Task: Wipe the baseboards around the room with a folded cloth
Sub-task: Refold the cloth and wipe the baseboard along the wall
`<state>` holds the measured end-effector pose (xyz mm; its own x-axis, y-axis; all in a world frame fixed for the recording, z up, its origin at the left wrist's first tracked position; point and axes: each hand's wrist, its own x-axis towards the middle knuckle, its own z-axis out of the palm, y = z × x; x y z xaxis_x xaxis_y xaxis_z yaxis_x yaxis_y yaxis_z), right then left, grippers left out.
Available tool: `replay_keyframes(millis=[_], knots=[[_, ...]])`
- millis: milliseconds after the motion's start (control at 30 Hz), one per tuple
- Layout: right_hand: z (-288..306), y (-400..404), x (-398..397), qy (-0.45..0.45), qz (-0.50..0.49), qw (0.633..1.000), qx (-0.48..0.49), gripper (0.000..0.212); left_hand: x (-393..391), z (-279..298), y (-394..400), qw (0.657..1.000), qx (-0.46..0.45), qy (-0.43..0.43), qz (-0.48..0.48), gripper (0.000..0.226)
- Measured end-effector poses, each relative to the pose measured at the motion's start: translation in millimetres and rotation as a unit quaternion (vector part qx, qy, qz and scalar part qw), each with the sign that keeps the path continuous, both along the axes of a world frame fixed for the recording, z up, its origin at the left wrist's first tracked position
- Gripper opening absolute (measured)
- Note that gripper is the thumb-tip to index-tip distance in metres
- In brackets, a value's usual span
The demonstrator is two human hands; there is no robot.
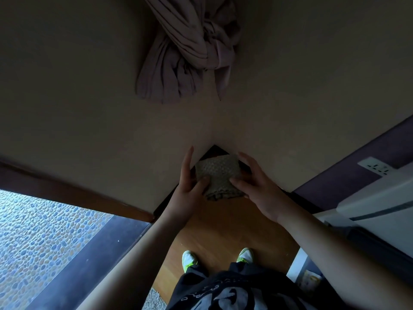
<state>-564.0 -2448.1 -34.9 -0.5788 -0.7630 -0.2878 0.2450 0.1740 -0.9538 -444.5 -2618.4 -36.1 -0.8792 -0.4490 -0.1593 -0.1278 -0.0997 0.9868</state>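
Two plain beige walls meet in a corner where a knotted mauve curtain hangs above a dark brown baseboard. The left hand and right hand hold the folded grey waffle-weave cloth between thumbs and fingers, above the wooden floor. Wiping seems not yet begun; next, crouch and press it low. A white appliance crowds the right.
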Motion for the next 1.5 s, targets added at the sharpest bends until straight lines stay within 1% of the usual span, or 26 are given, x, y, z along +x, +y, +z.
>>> replay_keyframes(millis=[67, 233, 300, 433, 500, 533, 600, 667, 733, 867, 933, 1033, 1100, 1200, 1267, 1333, 1400, 1500], knots=[[-2, 0, 2, -0.013, -0.006, 1.000, -0.020, 0.063, 1, 1, 1, 0.999, -0.041, 0.004, 0.004, 0.062], [-6, -2, 2, 0.076, -0.024, 0.997, -0.015, 0.050, 2, -2, 4, 0.997, -0.081, -0.013, 0.004, 0.048], [-9, -2, 2, 0.095, -0.036, 0.995, -0.020, 0.048, 2, -1, 5, 0.997, -0.082, -0.013, -0.001, 0.043], [-11, -3, 5, 0.136, -0.044, 0.989, -0.037, 0.039, 2, 3, 6, 0.998, -0.052, -0.016, -0.006, 0.028], [-8, -4, 4, 0.158, -0.032, 0.987, -0.028, 0.036, 3, 4, 4, 0.998, -0.060, -0.019, -0.031, 0.050], [-8, -4, 4, 0.166, -0.016, 0.986, -0.021, 0.037, 4, 4, 2, 0.996, -0.078, -0.022, -0.046, 0.062], [-11, -3, 3, 0.148, 0.021, 0.989, -0.019, 0.047, 5, 5, -1, 0.991, -0.114, -0.026, -0.061, 0.074], [-15, -2, 1, 0.130, 0.036, 0.991, -0.022, 0.058, 5, 6, -4, 0.990, -0.124, -0.022, -0.065, 0.076], [-16, -2, -1, 0.121, 0.036, 0.992, -0.028, 0.060, 5, 5, -7, 0.988, -0.137, -0.012, -0.070, 0.076], [-15, -2, -3, 0.065, 0.042, 0.995, -0.064, 0.067, 5, 6, -12, 0.976, -0.211, 0.002, -0.057, 0.076], [-14, -4, -2, 0.069, 0.037, 0.995, -0.064, 0.068, 4, 7, -14, 0.967, -0.248, 0.001, -0.052, 0.075], [-15, -7, -2, 0.112, 0.039, 0.991, -0.058, 0.070, 5, 4, -15, 0.959, -0.278, -0.005, -0.062, 0.077], [-17, -6, -2, 0.146, 0.035, 0.988, -0.045, 0.074, 4, 6, -13, 0.949, -0.309, -0.024, -0.064, 0.080], [-17, -3, -4, 0.232, 0.030, 0.972, 0.009, 0.081, 2, 6, -9, 0.922, -0.379, -0.052, -0.056, 0.083], [-16, -2, -6, 0.286, 0.028, 0.957, 0.044, 0.083, 0, 6, -5, 0.914, -0.397, -0.075, -0.042, 0.085], [-13, -5, -6, 0.322, 0.032, 0.944, 0.062, 0.075, -3, 5, 0, 0.909, -0.400, -0.108, -0.038, 0.086], [-10, -8, -4, 0.363, 0.040, 0.928, 0.066, 0.066, -5, 0, 4, 0.899, -0.414, -0.133, -0.047, 0.081], [-9, -9, -2, 0.406, 0.046, 0.909, 0.080, 0.061, -9, -3, 4, 0.883, -0.438, -0.150, -0.079, 0.074]])
